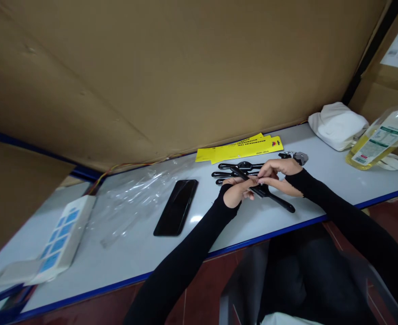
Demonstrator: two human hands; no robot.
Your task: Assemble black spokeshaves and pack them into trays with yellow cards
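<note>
Right of centre in the frame, a black two-handled tool [282, 204] slants in the grip of the left hand [238, 192], while the bent fingers of the right hand [283, 168] meet at its middle (whether they pinch anything, I cannot tell). Just above are similar black tools [231, 166], then yellow cards [242, 150]. Left of these lie a phone [175, 207] and clear plastic [134, 196]; near the right edge, a bottle [371, 145].
</note>
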